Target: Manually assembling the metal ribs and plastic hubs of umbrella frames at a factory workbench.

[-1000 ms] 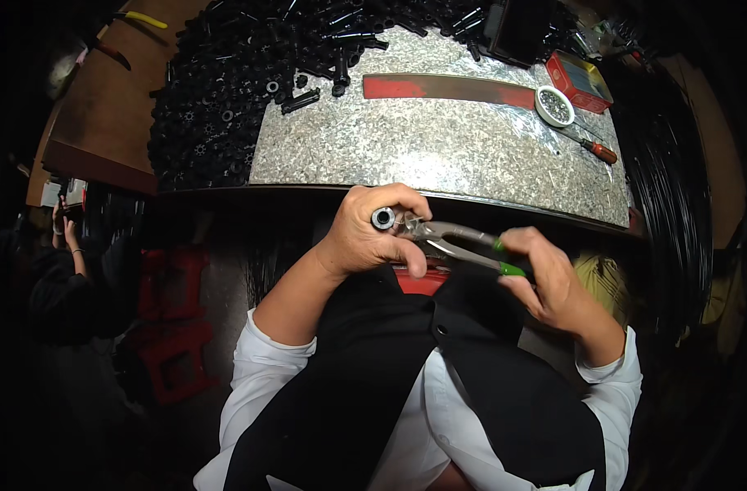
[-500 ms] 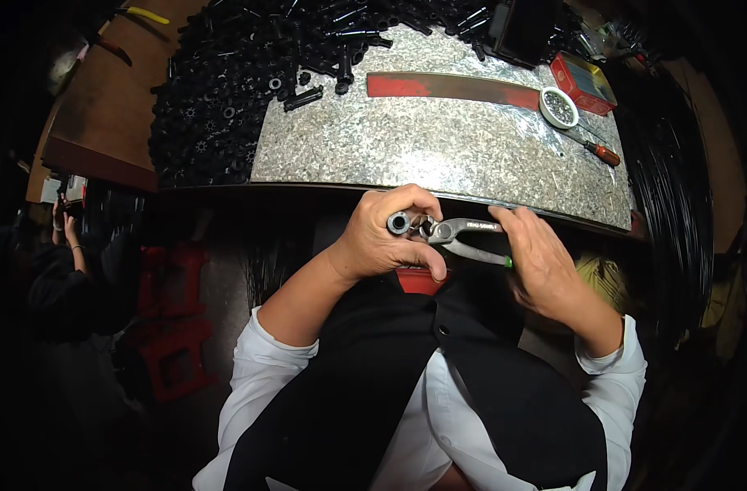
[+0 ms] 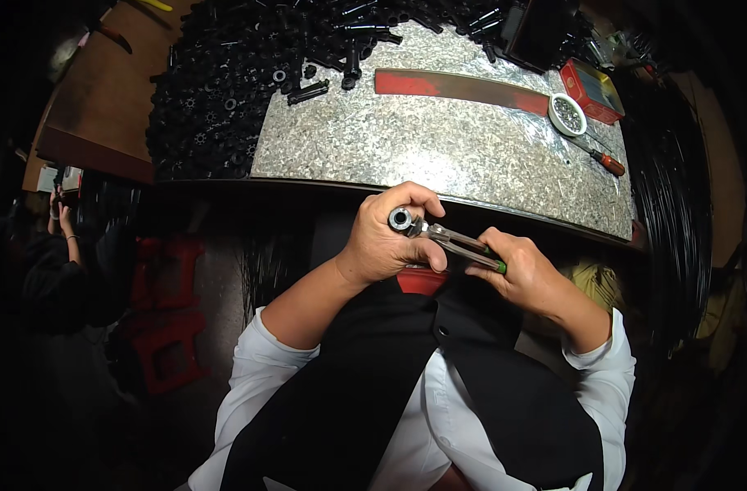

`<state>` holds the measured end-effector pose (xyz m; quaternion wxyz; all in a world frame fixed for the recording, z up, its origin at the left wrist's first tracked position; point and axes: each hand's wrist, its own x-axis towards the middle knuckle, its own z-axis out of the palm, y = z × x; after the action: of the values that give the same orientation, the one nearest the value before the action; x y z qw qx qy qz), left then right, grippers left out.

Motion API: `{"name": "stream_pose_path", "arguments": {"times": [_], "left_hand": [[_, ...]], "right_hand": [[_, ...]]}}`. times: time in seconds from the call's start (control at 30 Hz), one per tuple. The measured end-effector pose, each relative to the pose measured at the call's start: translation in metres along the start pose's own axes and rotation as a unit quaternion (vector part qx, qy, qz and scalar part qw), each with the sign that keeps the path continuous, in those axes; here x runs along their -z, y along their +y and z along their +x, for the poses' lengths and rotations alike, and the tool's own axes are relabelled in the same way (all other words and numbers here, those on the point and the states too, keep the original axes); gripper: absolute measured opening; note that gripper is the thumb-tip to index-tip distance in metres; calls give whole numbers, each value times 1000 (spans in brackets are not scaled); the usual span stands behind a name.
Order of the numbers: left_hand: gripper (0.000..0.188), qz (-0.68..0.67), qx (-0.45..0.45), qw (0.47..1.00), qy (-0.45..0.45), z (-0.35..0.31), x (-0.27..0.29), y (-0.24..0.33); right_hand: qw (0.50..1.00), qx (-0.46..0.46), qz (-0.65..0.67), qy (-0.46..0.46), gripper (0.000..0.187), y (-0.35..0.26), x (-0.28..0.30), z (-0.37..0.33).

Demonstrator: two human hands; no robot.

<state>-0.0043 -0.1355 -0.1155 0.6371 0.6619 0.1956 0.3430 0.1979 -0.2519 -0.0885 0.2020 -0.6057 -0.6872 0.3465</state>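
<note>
My left hand (image 3: 379, 233) is wrapped round a dark cylindrical part with a round, ring-like metal end (image 3: 400, 218) that shows between thumb and fingers. In my right hand (image 3: 525, 272) are the handles of metal pliers (image 3: 463, 243) with green at the handle end. The pliers' jaws meet the part at my left fingers; what exactly they grip is hidden. Both hands are held over my lap, just in front of the table's near edge.
Many small black parts (image 3: 218, 98) are heaped on the speckled tabletop (image 3: 333, 151). A red-brown strip (image 3: 459, 88), a white bowl of small metal pieces (image 3: 567, 114), a screwdriver (image 3: 607, 162) and a red box (image 3: 593, 90) lie beyond. Another person's hands (image 3: 65, 214) show far left.
My right hand has closed round the pliers' handles and moved left and slightly down. The handles have come together and the pliers have turned. My left hand stays nearly in place.
</note>
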Motion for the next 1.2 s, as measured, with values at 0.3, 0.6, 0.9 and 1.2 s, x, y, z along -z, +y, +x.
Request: {"name": "stream_pose_path", "arguments": {"times": [0.3,0.6,0.9,1.2], "left_hand": [[76,-19,28,999,15,2,-2,-4],[90,46,-63,993,-88,-13,-19,5],[93,52,-137,984,-102,-27,-38,-4],[93,27,-175,984,-34,-35,-29,-21]], "right_hand": [[966,64,-177,176,26,9,29,3],[891,-165,-314,283,11,74,137,43],[867,-229,-415,150,21,94,163,84],[881,-191,-399,168,33,122,169,91]]}}
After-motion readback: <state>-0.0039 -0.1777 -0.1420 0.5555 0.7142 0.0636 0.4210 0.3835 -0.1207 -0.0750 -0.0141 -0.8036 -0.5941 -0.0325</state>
